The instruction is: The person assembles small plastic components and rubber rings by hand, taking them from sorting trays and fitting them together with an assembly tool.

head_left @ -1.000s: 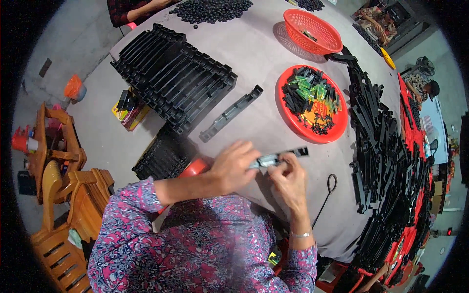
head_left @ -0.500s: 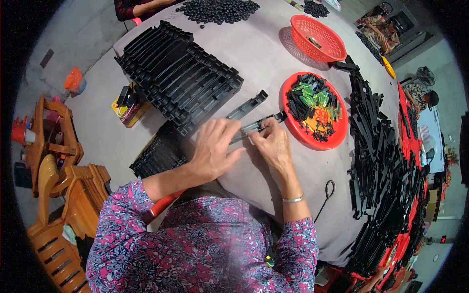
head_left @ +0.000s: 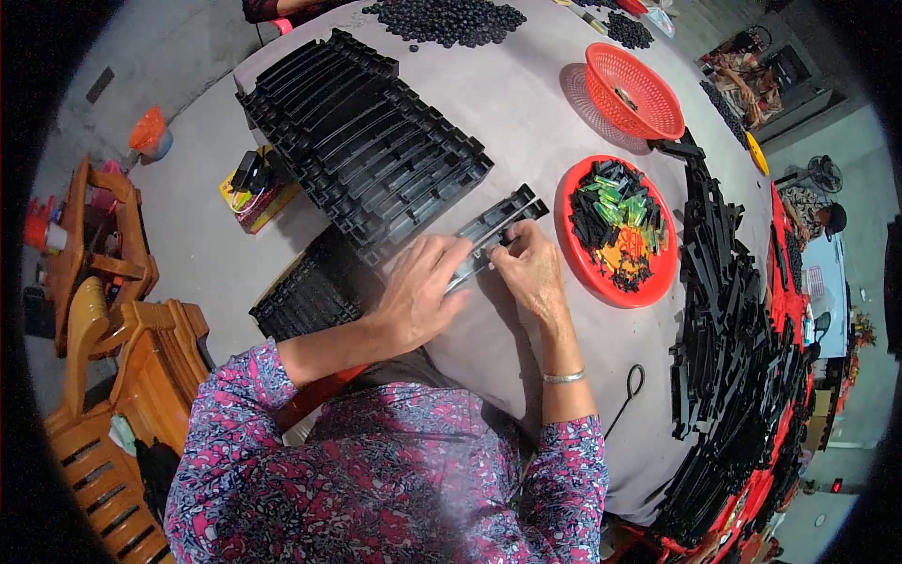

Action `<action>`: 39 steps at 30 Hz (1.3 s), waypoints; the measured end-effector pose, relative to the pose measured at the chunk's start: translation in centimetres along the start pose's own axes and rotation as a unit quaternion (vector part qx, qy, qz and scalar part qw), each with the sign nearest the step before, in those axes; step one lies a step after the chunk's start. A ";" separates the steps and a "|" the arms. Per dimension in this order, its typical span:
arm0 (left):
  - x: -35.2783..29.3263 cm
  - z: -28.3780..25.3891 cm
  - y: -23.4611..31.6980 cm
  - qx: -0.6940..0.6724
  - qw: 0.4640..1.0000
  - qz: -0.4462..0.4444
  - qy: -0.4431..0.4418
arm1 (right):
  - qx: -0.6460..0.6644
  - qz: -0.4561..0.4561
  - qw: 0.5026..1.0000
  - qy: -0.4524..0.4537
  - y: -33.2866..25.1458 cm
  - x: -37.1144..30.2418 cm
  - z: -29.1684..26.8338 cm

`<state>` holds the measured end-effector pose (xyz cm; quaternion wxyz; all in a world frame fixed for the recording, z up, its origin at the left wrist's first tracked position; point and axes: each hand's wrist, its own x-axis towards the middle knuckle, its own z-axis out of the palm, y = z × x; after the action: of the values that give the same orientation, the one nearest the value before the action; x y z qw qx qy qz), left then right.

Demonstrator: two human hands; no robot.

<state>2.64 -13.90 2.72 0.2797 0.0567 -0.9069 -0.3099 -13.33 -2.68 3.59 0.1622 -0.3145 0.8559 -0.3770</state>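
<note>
Two long black plastic strips with channels lie side by side on the cloth-covered table. The farther strip (head_left: 498,211) shows its open channel; the nearer strip (head_left: 533,208) runs between my hands. My left hand (head_left: 421,287) lies over the near end of the strips, fingers stretched and thumb apart; its fingertips touch them. My right hand (head_left: 531,271), with a bracelet at the wrist, pinches the nearer strip between thumb and fingers. Whether a tiny part is in that pinch is hidden. To the right, a red plate (head_left: 615,293) bears black pieces, clear green pieces and small black bits.
A stack of black channelled trays (head_left: 376,141) stands left of my hands. Beyond the plate is a red mesh basket (head_left: 672,108). Heaped black strips (head_left: 723,310) cover the right side. A looped metal hook (head_left: 628,399) lies nearby. Round black parts (head_left: 446,21) form a far pile.
The nearer strip has come up alongside the other one, where a gap showed before. My hands stay close together at the strips. The whole view has shifted slightly.
</note>
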 end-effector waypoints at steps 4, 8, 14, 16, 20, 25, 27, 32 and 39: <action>-0.9 0.6 0.0 -0.029 0.999 0.015 0.025 | 0.032 0.019 0.999 0.031 0.1 -0.5 0.1; -1.1 0.9 0.0 -0.023 0.996 0.082 0.042 | 0.032 0.012 0.999 0.030 0.3 -0.5 0.0; -1.3 0.9 -0.3 -0.037 0.995 0.084 0.047 | 0.043 0.025 0.998 0.029 0.1 -0.3 0.2; -1.3 0.8 -0.5 -0.047 0.995 0.081 0.043 | 0.052 0.028 0.998 0.030 0.1 -0.1 0.3; -1.1 0.1 -0.4 -0.050 0.997 0.050 0.039 | 0.002 0.016 1.000 0.016 -0.8 0.5 0.1; -0.5 -0.2 -0.2 -0.053 0.997 0.032 0.041 | -0.014 -0.015 1.000 0.012 -0.8 0.1 0.1; -0.3 -0.1 -0.3 -0.038 0.998 0.027 0.037 | 0.031 -0.017 0.999 0.010 -0.7 -0.3 0.3; 0.9 -0.2 0.1 0.004 1.000 0.018 0.005 | 0.128 -0.001 0.991 0.045 -0.2 -1.8 -0.3; 2.2 -0.2 0.0 0.071 0.997 0.011 -0.028 | 0.237 -0.021 0.971 0.018 2.7 -5.7 -0.8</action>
<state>0.90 -14.65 3.87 0.2533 0.0578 -0.9346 -0.2429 -10.63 2.91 2.37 0.2084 -0.2783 0.7378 -0.5785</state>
